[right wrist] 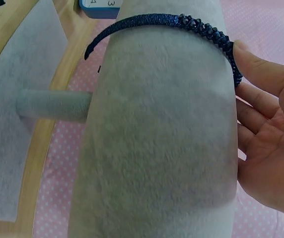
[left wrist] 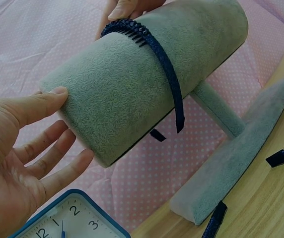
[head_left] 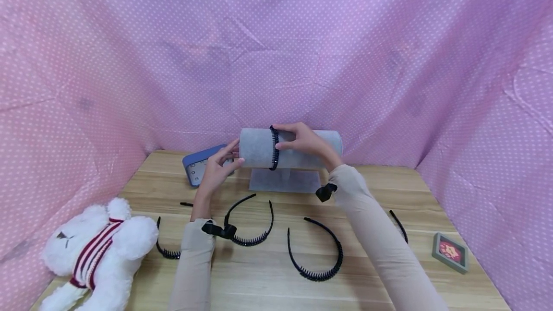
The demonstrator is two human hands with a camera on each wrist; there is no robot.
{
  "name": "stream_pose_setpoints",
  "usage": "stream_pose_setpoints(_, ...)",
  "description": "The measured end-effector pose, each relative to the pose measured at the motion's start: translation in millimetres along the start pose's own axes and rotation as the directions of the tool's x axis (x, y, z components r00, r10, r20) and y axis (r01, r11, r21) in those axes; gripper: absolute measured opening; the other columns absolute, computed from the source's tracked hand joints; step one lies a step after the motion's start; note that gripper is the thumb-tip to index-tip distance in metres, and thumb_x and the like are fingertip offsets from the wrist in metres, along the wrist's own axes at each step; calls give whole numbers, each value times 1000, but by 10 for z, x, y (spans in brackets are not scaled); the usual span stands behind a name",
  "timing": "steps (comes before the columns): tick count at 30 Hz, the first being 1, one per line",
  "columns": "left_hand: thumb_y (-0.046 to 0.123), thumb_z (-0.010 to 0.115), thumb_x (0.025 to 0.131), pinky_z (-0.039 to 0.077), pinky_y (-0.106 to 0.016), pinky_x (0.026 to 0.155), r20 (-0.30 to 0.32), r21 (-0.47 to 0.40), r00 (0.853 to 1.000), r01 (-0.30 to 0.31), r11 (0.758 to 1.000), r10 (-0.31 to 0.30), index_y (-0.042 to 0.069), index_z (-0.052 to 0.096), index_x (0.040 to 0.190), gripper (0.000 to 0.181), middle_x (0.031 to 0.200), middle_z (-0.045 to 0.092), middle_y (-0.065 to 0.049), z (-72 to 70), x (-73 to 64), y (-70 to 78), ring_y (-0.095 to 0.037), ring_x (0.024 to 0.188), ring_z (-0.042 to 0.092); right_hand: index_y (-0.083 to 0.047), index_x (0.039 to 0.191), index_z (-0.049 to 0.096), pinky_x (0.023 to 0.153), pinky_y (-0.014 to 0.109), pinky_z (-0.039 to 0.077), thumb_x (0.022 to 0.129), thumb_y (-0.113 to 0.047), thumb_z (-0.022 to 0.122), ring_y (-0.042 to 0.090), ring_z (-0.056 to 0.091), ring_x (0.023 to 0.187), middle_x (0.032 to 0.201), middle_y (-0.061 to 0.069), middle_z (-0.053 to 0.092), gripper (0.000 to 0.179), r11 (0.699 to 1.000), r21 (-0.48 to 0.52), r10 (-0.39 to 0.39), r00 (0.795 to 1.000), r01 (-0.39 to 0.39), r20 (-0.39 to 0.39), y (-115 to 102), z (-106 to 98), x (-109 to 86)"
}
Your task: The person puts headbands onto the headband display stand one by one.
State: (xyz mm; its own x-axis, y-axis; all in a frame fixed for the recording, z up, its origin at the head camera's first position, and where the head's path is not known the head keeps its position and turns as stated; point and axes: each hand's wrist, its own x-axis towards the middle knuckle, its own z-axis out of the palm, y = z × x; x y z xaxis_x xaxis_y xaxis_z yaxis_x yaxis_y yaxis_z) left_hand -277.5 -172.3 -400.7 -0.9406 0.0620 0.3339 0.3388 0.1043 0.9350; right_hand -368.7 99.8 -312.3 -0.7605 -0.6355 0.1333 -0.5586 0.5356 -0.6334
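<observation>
A grey plush roll-shaped headband stand (head_left: 255,148) stands at the back of the table. A dark navy beaded headband (head_left: 274,150) with comb teeth straddles the roll left of its middle, its ends hanging down the near side. My right hand (head_left: 304,139) pinches the headband's beaded section between thumb and index finger, clearest in the right wrist view; the other fingers rest along the roll. My left hand (left wrist: 28,148) touches the roll's left end, thumb on the rim and fingers spread by the end face.
A blue clock (head_left: 196,169) stands behind my left hand. Several more headbands (head_left: 319,275) lie on the wooden table (head_left: 242,292). A white plush bear (head_left: 108,258) lies front left, a small grey framed picture (head_left: 450,252) front right. Pink dotted cloth (head_left: 276,61) hangs behind.
</observation>
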Motion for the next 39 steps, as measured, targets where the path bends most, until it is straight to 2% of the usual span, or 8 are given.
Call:
stream_pose_setpoints(15,3,67,97,53,-14,87,0,-1,1000,-20,1000,20,10,47,153,60,142,52,-25,-6,-3,-9,-45,131,52,-11,151,51,124,43,33,93,-21,77,24,40,149,156,10,49,64,999,47,-13,1000,14,-21,-115,151,45)
stream_pose_setpoints(33,2,66,97,53,-14,86,-3,18,999,-43,999,43,8,46,153,60,142,53,-27,13,-6,-13,-47,129,53,-14,148,55,123,39,35,90,-24,81,20,44,147,153,6,52,65,999,37,-25,998,27,-55,-143,226,86)
stream_pose_setpoints(39,4,67,97,52,-14,86,-7,12,1000,-22,1000,23,9,46,153,60,142,53,-26,15,-4,1,-46,131,52,-15,148,55,122,40,35,89,-25,81,21,44,146,153,6,53,65,1000,19,-23,998,24,-57,-139,219,92)
